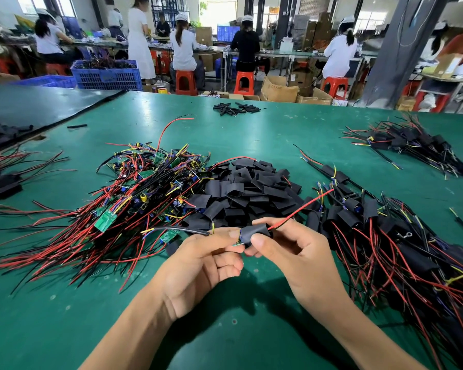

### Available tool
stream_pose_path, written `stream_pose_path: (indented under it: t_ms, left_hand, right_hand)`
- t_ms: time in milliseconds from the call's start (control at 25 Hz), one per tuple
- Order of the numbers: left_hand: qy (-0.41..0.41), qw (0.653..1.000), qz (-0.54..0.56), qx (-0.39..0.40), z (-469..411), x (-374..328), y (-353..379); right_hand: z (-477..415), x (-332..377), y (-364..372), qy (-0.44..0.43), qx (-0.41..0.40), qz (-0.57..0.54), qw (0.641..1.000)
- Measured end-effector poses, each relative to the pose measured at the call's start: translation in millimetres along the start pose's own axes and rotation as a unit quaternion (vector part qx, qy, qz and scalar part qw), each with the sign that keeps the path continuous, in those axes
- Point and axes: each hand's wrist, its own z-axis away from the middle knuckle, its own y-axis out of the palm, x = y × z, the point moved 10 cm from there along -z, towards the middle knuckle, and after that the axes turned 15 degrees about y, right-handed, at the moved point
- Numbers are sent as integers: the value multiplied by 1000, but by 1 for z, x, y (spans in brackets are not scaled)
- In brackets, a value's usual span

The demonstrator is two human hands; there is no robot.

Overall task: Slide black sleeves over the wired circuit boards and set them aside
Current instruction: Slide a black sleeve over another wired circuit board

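Mostly the green-matted bench [251, 124] fills the view. Near its front edge the left hand [198, 263] pinches a wired circuit board [238, 243], and the right hand [292, 252] grips a black sleeve [254, 232] partly drawn over that board, with a red wire [305, 206] trailing out beyond. Behind them lies a tangle of bare boards [145, 188] and, touching it, a heap of loose sleeves [246, 188]. Sleeved boards [385, 236] are piled to the right. Past the bench, blue crates [107, 74], red stools [186, 82] and cardboard boxes [278, 89] stand on the floor, and workers [183, 49] sit at a long table [278, 53].
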Motion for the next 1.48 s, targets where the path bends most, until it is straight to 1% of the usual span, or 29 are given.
stream_pose_path:
  t_ms: [200,320,480,600,760,960,1120,1320,1480]
  left_hand:
    - [24,999,-32,-27,-2,-2,-6]
    - [36,999,-7,-39,-2,-4,-8]
    - [45,998,22,-31,-2,-5,-6]
    - [70,996,24,-53,-4,-8,-9]
    - [84,993,11,-86,-4,-11,-13]
    - [81,989,35,-121,-3,-11,-18]
    - [80,989,26,-120,-2,-11,-16]
    - [63,990,65,-106,-3,-6,-12]
    - [54,991,68,-101,-4,-2,-12]
  right_hand:
    - [1,-7,-2,14,-15,-5,1000]
    - [1,-5,1,5,-14,12,1000]
    - [0,-8,0,12,-20,11,1000]
    - [-3,-16,-5,33,-40,9,999]
    - [-5,-20,-9,36,-63,-46,996]
    - [-5,-20,-11,31,-74,-44,996]
    - [-5,-21,-15,32,-88,-60,994]
    - [-6,-20,-12,35,-70,-76,994]
    - [-6,-21,-11,40,-71,-73,994]
